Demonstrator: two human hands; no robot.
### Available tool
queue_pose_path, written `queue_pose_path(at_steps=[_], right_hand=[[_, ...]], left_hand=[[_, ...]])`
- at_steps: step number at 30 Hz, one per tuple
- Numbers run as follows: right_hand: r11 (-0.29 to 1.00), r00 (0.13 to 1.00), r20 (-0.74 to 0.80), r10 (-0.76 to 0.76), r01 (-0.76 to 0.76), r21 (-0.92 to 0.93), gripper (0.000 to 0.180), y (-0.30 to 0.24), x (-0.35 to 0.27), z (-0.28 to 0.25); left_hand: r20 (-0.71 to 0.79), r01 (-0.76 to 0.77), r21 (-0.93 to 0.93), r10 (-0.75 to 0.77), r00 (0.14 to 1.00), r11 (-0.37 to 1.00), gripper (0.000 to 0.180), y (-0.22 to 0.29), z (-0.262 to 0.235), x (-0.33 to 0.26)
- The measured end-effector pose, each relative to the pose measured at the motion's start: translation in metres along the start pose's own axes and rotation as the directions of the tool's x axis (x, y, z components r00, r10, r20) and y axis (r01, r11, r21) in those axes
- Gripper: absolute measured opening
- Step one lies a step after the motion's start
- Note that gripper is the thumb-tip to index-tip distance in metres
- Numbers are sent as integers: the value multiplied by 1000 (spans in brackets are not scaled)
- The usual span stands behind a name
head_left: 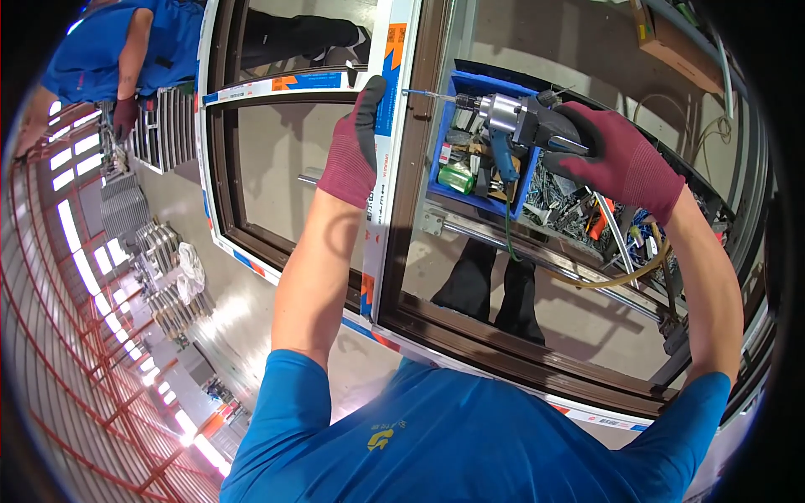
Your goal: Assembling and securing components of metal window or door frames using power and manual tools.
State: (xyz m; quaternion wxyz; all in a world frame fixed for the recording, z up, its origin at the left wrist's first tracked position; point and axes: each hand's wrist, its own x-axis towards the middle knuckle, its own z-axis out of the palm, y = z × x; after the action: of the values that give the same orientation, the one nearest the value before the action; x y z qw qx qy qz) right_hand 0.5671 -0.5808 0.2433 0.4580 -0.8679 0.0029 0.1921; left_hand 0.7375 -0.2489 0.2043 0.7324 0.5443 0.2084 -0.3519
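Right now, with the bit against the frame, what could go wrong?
The left hand grips the mullion right beside the bit; a slip could hit the fingers. The right hand alone holds the driver, so it may twist off line. The hose trails over the frame and could snag.

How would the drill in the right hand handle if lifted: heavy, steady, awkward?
The drill probably feels dense for its size, given its metal body. Its trailing hose would likely tug on it. The right hand grips it in a glove, so slipping seems unlikely.
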Motion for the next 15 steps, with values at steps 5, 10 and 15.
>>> queue_pose_path(at_steps=[5,10,15], right_hand=[[991,992,-120,-36,20,-131,65,1,0,11],[975,987,-142,-71,38,-218,67,-2,1,15],[952,982,-155,-105,54,-302,71,-5,12,19]], left_hand=[[-108,-34,58,40,993,998,38,2,27,-20],[-60,-36,68,40,997,997,38,4,20,-21],[-21,-34,88,36,999,996,38,-1,-5,1]])
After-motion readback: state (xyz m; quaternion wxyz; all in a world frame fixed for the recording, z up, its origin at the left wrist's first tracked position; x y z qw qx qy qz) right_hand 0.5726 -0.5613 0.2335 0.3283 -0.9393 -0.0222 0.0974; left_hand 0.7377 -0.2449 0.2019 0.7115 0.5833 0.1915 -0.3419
